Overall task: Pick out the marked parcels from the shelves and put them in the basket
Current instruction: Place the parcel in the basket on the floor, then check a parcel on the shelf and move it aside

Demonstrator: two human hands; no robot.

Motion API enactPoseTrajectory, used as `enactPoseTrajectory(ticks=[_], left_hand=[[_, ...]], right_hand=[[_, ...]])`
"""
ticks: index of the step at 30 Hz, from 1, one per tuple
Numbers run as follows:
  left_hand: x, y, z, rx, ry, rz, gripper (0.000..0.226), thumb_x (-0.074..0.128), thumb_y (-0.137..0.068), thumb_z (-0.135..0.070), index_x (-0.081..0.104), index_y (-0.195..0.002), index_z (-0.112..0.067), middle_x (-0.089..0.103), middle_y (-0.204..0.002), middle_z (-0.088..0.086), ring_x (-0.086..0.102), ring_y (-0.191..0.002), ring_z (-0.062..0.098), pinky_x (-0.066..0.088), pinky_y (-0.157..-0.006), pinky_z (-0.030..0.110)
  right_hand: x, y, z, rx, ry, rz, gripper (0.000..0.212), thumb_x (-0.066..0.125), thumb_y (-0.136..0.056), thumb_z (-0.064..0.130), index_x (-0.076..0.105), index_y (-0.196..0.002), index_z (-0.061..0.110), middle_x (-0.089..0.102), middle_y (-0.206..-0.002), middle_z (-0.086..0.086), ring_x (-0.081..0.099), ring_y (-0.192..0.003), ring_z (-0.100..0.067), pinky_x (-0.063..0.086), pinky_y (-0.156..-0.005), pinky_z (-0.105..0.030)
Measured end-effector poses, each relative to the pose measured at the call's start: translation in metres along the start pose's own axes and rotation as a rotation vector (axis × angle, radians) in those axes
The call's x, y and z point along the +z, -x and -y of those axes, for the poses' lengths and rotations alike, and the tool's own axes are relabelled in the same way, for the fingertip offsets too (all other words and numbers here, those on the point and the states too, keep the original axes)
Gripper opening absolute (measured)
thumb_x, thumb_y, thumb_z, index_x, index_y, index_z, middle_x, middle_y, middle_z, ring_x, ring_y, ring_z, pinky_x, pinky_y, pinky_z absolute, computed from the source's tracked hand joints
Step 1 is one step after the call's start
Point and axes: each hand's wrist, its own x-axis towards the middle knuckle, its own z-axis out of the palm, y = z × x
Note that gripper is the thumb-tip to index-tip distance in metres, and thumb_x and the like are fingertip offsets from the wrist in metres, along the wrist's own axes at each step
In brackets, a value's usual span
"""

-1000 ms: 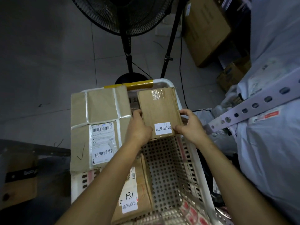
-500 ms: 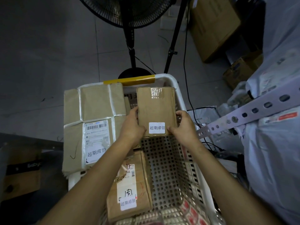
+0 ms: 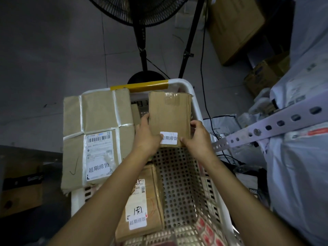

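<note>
Head view, looking down: small cardboard parcel (image 3: pixel 169 113) held broad face up over the far end of the white basket (image 3: pixel 194 99). Long axis running near to far, stickered end nearest, taped end toward the yellow-wrapped rim (image 3: pixel 140 85). Gripped from both sides: left hand (image 3: pixel 146 138) on the left edge, thumb laid on top and overlapping the white sticker (image 3: pixel 169 138); right hand (image 3: pixel 197 139) on the right edge, thumb at the sticker's right corner, fingers curled round the side. Fingers beneath the parcel hidden; no telling whether its underside touches anything.

Sticker reading 超期滞留, first character partly under the left thumb. Same four characters on the large tape-bound parcel (image 3: pixel 99 118) lying across the basket's left rim, below a barcode label, fine print too small to read. Same again on a third parcel (image 3: pixel 151 201) lying on the perforated floor at near left, partly covered by the left forearm, with a big handwritten character above the sticker, hard to make out.

Far beyond, a black standing fan (image 3: pixel 142 13), head cut off by the top edge, and a thin black stand (image 3: pixel 190 38) just to its right. At right, a pale perforated shelf strut (image 3: pixel 276 124) slanting across grey mail bags (image 3: pixel 301 174); brown cartons (image 3: pixel 234 27) at far right, dim. Near end of the basket cut off by the bottom edge.
</note>
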Motion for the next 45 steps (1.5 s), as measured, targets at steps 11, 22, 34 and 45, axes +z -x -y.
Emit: enactPoseTrajectory(ticks=[11,22,34,45], left_hand=[[-0.006,-0.006,0.019,-0.006,-0.103,0.036,0.092,0.074,-0.079,-0.004,0.025,-0.151,-0.035,0.054,-0.132,0.005,0.057,-0.117,0.025,0.051,-0.099,0.047],[0.002,-0.020,0.017,-0.029,-0.140,0.093,0.090,0.070,-0.083,0.004,0.024,-0.155,-0.023,0.050,-0.143,0.003,0.052,-0.105,0.014,0.047,-0.072,0.017],[-0.031,0.025,-0.034,0.088,-0.482,0.215,0.054,0.063,-0.095,-0.017,0.044,-0.146,-0.019,0.054,-0.138,0.010,0.054,-0.121,0.026,0.040,-0.090,0.024],[-0.178,0.144,-0.140,0.186,-0.691,0.011,0.052,0.061,-0.095,-0.032,0.046,-0.144,-0.021,0.056,-0.137,0.011,0.058,-0.115,0.029,0.049,-0.094,0.036]], right_hand=[[0.018,0.005,-0.003,-0.036,0.050,-0.008,0.070,0.078,-0.083,0.016,0.043,-0.143,0.012,0.059,-0.133,-0.006,0.058,-0.119,-0.023,0.050,-0.098,-0.033],[0.021,-0.005,-0.011,-0.065,0.049,0.021,0.071,0.074,-0.084,0.006,0.041,-0.146,0.016,0.049,-0.142,-0.004,0.047,-0.130,-0.021,0.041,-0.111,-0.036],[-0.030,0.022,0.042,0.007,0.342,0.213,0.038,0.064,-0.093,0.027,0.057,-0.125,0.008,0.063,-0.123,-0.013,0.060,-0.109,-0.031,0.050,-0.089,-0.036],[-0.130,0.107,0.188,-0.213,0.423,0.162,0.043,0.060,-0.093,0.034,0.053,-0.132,0.017,0.061,-0.122,-0.007,0.058,-0.104,-0.025,0.047,-0.079,-0.033]])
